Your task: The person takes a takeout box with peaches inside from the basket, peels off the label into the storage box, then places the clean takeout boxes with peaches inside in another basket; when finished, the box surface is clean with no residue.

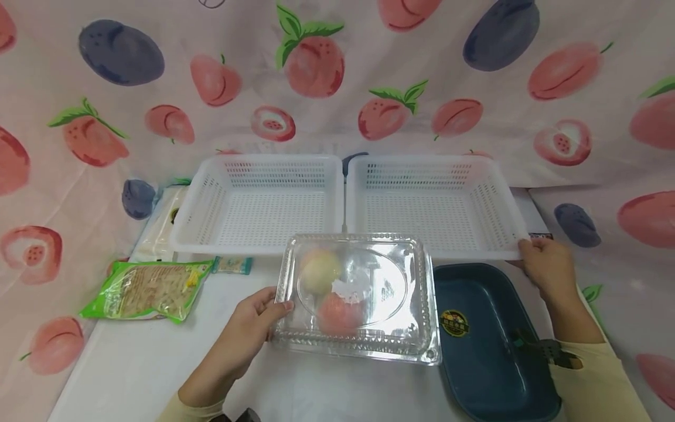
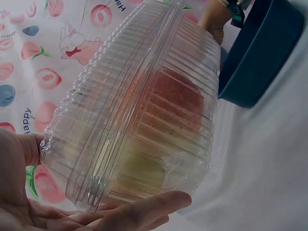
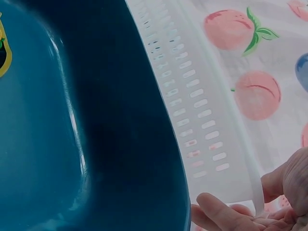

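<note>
My left hand (image 1: 237, 334) grips a clear plastic clamshell box (image 1: 416, 287) by its left side, raised above the white surface. Through the lid show a pale yellow-green fruit (image 1: 319, 268) and a red fruit (image 1: 338, 316); their kind is blurred. In the left wrist view the box (image 2: 91, 91) appears closed, with the hand's thumb on one side and its fingers on the other. At the right, my right hand (image 1: 549, 266) pinches the front right corner of the right white basket (image 1: 422, 211). Up close, its thumb and fingers straddle the basket rim (image 3: 257, 183).
A second white basket (image 1: 274, 217) adjoins on the left. The dark blue basin (image 1: 485, 328) lies front right, below the right basket. A green-edged food bag (image 1: 153, 290), a small teal packet (image 1: 232, 265) and a pale bag (image 1: 160, 228) lie left. Fruit-printed cloth (image 1: 327, 123) hangs behind.
</note>
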`<state>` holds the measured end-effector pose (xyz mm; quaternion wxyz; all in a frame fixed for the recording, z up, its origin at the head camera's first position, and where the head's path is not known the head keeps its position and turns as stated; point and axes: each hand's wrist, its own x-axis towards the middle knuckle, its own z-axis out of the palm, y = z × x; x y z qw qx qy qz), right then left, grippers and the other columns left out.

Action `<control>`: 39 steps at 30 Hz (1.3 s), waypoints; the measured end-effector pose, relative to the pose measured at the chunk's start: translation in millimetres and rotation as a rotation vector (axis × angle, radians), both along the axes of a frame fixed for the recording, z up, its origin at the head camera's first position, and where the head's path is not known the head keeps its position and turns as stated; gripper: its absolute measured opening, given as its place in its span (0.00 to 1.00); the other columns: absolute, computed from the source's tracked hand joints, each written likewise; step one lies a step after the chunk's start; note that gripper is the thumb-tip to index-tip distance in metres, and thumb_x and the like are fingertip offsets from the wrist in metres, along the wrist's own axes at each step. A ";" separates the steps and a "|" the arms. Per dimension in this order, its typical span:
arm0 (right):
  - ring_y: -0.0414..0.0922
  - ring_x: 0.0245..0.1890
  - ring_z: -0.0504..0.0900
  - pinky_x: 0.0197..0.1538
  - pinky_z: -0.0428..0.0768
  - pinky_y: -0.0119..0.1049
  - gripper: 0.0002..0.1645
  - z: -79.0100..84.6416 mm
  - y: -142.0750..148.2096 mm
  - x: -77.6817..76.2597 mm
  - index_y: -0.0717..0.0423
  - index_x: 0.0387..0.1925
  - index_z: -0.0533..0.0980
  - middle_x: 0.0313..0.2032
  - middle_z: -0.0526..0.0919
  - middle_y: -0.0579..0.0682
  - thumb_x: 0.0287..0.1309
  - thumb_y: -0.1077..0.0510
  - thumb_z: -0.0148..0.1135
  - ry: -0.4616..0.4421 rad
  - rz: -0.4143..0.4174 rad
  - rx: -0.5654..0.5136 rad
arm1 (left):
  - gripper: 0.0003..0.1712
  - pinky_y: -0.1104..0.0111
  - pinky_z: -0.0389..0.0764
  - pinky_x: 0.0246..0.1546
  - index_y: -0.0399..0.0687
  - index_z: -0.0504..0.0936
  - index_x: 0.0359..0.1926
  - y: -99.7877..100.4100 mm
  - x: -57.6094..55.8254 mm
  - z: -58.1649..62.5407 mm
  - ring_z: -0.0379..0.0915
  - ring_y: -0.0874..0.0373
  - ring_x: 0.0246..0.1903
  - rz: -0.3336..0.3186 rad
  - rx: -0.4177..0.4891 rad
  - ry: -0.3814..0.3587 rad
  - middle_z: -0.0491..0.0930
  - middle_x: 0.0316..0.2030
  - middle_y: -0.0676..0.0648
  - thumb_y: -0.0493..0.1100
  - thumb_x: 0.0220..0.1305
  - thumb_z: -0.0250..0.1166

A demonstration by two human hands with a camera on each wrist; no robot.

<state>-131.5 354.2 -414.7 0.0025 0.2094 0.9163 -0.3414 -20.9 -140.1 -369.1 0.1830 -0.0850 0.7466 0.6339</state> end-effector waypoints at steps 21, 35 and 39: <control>0.50 0.36 0.82 0.22 0.73 0.28 0.32 -3.2 -2.3 -3.9 0.83 0.62 0.71 0.57 0.79 0.79 0.77 0.54 0.44 0.031 -0.048 -0.025 | 0.28 0.66 0.87 0.44 0.24 0.71 0.67 23.9 -83.3 30.9 0.82 0.57 0.45 -0.109 0.081 0.109 0.80 0.56 0.35 0.43 0.77 0.54; 0.54 0.41 0.81 0.23 0.71 0.23 0.32 -5.9 0.2 -3.7 0.85 0.60 0.71 0.56 0.79 0.80 0.75 0.56 0.45 0.057 -0.030 -0.003 | 0.27 0.68 0.83 0.38 0.24 0.74 0.65 63.7 -128.1 33.1 0.77 0.51 0.49 -0.148 0.090 0.072 0.75 0.63 0.34 0.43 0.78 0.52; 0.45 0.36 0.79 0.23 0.70 0.22 0.32 -4.7 -1.3 -3.5 0.84 0.60 0.72 0.56 0.79 0.79 0.75 0.56 0.45 0.058 -0.046 -0.011 | 0.25 0.68 0.82 0.39 0.25 0.74 0.64 72.7 -137.2 35.0 0.77 0.53 0.47 -0.151 0.103 0.059 0.76 0.61 0.36 0.43 0.79 0.52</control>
